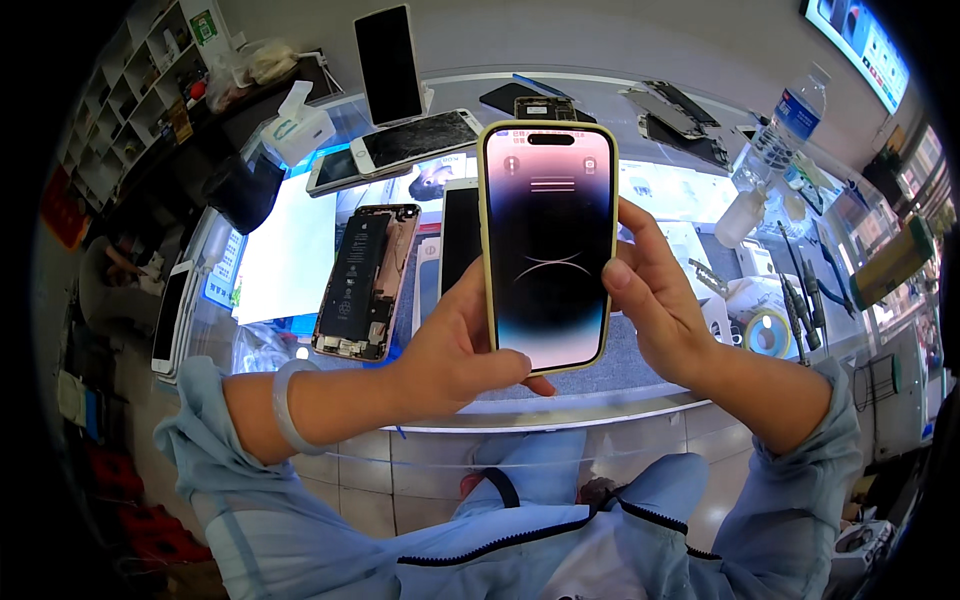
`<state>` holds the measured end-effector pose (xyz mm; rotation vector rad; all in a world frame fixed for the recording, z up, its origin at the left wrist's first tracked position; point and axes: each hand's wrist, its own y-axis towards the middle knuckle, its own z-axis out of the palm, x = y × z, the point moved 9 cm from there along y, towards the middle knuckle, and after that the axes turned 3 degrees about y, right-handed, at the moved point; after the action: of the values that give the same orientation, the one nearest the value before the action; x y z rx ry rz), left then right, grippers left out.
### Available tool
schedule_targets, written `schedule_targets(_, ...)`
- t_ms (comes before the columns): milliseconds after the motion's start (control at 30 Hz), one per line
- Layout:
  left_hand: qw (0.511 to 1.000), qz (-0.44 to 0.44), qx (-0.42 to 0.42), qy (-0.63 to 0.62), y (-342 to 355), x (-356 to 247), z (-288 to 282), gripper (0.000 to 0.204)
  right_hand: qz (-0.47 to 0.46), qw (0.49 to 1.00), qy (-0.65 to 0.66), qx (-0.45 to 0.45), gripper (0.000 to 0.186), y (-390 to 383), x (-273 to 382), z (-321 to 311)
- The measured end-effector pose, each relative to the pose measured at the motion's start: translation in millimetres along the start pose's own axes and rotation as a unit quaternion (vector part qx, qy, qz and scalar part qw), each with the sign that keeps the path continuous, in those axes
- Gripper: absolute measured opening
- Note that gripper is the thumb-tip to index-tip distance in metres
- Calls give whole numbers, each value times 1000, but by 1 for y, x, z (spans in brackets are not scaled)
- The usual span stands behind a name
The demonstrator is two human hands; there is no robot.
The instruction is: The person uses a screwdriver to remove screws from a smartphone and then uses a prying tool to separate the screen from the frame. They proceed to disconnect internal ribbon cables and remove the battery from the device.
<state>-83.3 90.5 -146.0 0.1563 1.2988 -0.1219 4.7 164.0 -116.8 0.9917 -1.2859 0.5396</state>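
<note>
Upright above the table's near side is a smartphone (548,240) in a pale yellow case, its lit screen facing me. My left hand (455,350) wraps round its lower left edge, the thumb lying across the bottom corner. On the other side my right hand (655,300) grips the right edge with the thumb at the screen's rim; its other fingers are partly behind the phone. Left of the phone lies an opened phone body (365,280) with black battery and inner parts bare. A dark-screened phone (460,232) is partly hidden behind the held one.
A glass-topped table (640,402) carries a cracked white phone (415,140), a phone on a stand (390,65), and a white phone (172,315) at the left edge. Rightward are a water bottle (790,120), screwdrivers (795,300), pliers (838,280) and a tape roll (767,333).
</note>
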Motion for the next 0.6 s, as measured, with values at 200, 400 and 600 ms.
schedule_targets(200,997,7,32,-65,2,2,0,83,-334,886,-321,-26,87,-5,55,-11)
schedule_targets(400,998,-10,34,-51,6,4,3,86,-523,685,-507,12,36,-46,61,14)
schedule_targets(600,999,-35,0,-20,6,6,3,83,-465,731,-495,66,37,-46,56,20)
